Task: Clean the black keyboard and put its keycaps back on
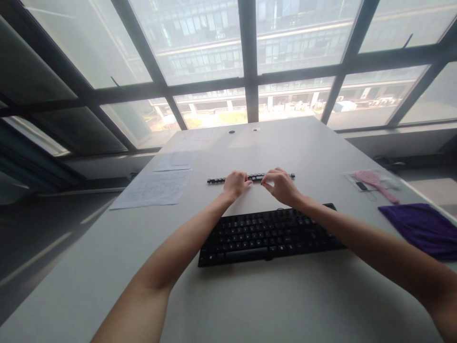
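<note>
A row of small black keycaps (257, 176) runs across the white desk, beyond a black keyboard (246, 233). My left hand (235, 183) is curled closed at the middle of this row and covers part of it. Whatever its fingers hold, if anything, is hidden. To its right, my right hand (282, 186) pinches thumb and fingertips together just on the near side of the row. A tiny dark piece shows at the fingertips, apparently a keycap. Both forearms reach over the keyboard, the right one hiding part of its right end.
Sheets of paper (153, 188) lie on the left side of the desk (243, 295). At the right are a pink-handled brush-like item (374, 183) on clear plastic and a folded purple cloth (421, 228). Large windows stand beyond the far edge, which has two small round holes near it.
</note>
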{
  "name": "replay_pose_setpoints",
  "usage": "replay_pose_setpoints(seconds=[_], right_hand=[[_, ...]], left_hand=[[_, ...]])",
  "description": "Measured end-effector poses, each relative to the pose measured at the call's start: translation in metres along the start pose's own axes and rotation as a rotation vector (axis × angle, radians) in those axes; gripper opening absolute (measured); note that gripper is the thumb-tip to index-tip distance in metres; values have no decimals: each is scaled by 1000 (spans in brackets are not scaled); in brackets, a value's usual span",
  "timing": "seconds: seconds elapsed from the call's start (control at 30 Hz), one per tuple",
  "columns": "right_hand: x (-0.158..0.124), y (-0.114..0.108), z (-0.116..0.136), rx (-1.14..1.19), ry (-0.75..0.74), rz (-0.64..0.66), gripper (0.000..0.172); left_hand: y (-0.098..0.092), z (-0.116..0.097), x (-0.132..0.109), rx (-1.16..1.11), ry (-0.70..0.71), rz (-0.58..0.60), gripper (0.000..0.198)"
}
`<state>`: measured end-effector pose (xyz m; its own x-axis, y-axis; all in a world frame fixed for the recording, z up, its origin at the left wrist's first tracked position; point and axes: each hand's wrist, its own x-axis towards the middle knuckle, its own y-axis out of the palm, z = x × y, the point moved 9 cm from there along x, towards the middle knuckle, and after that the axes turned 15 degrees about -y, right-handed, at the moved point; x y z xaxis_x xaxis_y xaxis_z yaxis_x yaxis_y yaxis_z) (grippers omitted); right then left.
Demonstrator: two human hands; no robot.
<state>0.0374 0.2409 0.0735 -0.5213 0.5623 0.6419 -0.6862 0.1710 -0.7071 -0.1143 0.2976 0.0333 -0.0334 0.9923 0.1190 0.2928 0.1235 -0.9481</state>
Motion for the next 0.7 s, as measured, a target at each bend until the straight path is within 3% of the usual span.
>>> replay_pose_setpoints(seconds=[0.17, 0.27, 0.4, 0.5, 0.7], right_hand=[[-29, -25, 8, 139, 78, -56, 10], [-55, -30, 13, 237, 167, -56, 7], [-81, -20, 28, 374, 231, 18, 7], [-89, -12, 37, 421, 258, 63, 8], [-89, -2, 37, 436, 294, 106, 9]], left_hand=[[-6, -2, -4, -82, -50, 19, 11], [-15, -12, -28, -164, 0, 73, 10], [-22, -30, -82, -378, 111, 228, 10], [-18, -32, -114, -476, 96, 292, 11], [-6, -27, -133, -593, 71, 363, 11]])
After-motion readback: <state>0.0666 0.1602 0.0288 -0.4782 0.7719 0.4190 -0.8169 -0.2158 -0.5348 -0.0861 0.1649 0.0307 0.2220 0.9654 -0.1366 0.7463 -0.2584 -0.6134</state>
